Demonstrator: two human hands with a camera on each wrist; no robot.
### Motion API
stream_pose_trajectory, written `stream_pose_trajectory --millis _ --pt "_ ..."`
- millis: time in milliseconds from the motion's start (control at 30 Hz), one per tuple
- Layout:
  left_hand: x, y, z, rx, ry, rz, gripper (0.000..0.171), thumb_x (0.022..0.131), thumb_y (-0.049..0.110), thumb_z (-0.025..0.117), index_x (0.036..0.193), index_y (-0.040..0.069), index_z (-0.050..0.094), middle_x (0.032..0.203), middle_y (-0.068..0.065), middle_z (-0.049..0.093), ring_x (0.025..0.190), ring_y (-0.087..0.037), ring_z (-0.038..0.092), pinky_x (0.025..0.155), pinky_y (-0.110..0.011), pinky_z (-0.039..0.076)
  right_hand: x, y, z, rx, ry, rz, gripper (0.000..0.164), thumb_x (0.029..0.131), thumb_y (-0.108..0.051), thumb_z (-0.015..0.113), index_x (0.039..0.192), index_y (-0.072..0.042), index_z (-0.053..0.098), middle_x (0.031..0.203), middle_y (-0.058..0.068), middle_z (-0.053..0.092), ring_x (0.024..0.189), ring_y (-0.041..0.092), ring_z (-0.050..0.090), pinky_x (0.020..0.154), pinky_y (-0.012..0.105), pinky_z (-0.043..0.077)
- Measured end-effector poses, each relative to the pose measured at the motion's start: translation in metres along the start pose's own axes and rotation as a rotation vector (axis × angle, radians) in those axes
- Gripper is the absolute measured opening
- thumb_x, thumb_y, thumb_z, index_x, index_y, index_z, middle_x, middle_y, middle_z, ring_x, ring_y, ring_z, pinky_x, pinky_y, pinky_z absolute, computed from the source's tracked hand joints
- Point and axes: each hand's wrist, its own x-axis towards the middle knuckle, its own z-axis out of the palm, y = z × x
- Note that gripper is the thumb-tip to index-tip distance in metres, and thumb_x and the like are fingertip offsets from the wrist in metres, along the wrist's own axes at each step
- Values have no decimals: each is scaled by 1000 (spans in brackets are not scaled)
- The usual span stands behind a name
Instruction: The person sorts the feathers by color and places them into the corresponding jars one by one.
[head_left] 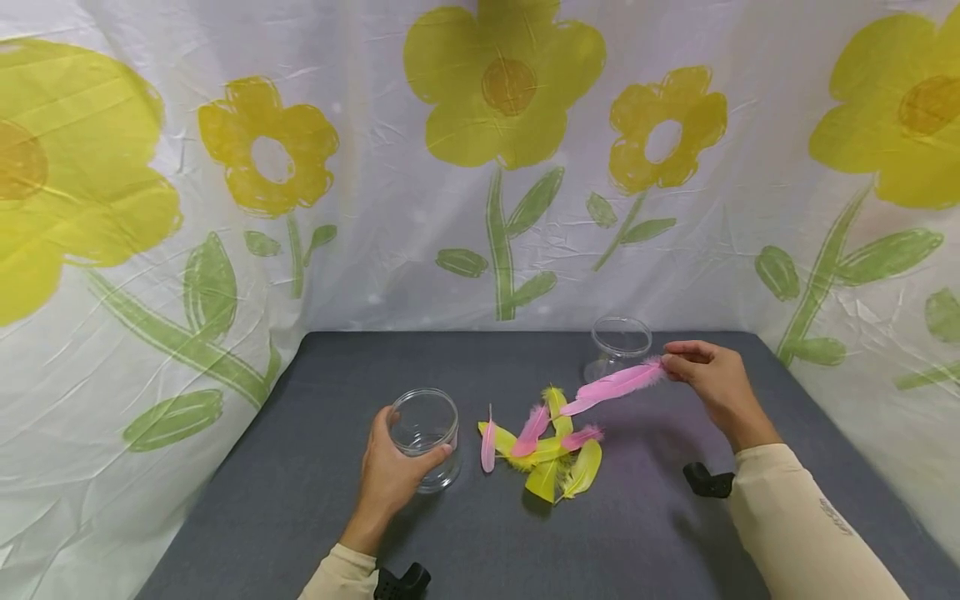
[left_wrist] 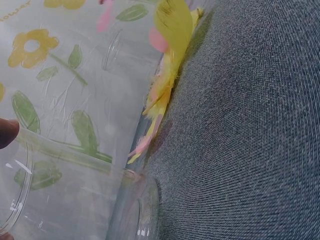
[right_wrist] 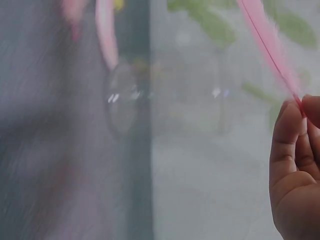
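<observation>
My left hand grips a clear round jar, thumb on the near side and fingers around the left. Nothing shows inside it. In the left wrist view the jar fills the lower left corner. My right hand pinches a long pink feather by its quill end, as the right wrist view of the feather also shows. The feather's other end points left, over a loose heap of yellow feathers and smaller pink feathers on the table.
A second clear container stands at the back of the dark cloth-covered table, partly behind the held feather. Flower-printed white sheeting hangs around the back and sides. Black wrist devices sit at both sleeves.
</observation>
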Motion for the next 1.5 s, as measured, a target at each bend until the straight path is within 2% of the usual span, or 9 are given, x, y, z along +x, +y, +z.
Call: stream_pose_trajectory --millis 233,400,767,1067,1300,1500 --pt "0 0 0 -11 -2 13 104 66 36 89 144 1 30 140 -21 41 126 -43 39 96 -60 34 2 -27 33 45 12 -80 32 90 -9 70 113 12 60 90 0 67 77 10 65 71 22 53" --pt "0 0 -1 -14 -9 5 104 66 36 89 144 1 30 140 -21 41 127 -43 39 97 -60 33 1 -40 58 72 -7 -115 33 90 -6 69 114 15 59 91 4 67 76 11 65 71 24 53" --pt "1 1 0 0 -4 -10 104 66 39 89 144 3 30 141 -21 40 127 -42 40 97 -60 34 3 -52 101 52 -27 -106 28 90 -7 69 112 9 64 96 16 65 78 16 66 73 27 53" --pt "0 1 0 -5 -7 -21 104 66 38 89 144 3 30 141 -21 40 127 -42 39 98 -61 33 -3 -59 144 73 -64 -84 23 89 -5 68 110 5 66 96 17 65 83 23 65 77 33 53" --pt "0 1 -1 -10 -3 -17 103 65 36 90 143 3 31 141 -21 40 128 -42 38 98 -61 32 -11 -67 177 2 -72 -108 19 88 -6 69 106 0 70 94 12 68 84 23 66 73 31 52" --pt "0 0 0 -14 1 4 103 64 36 91 142 2 32 139 -22 42 127 -42 40 98 -59 33 -16 -60 203 -107 -49 -236 14 86 -6 71 100 -5 73 85 3 69 77 18 66 68 32 53"
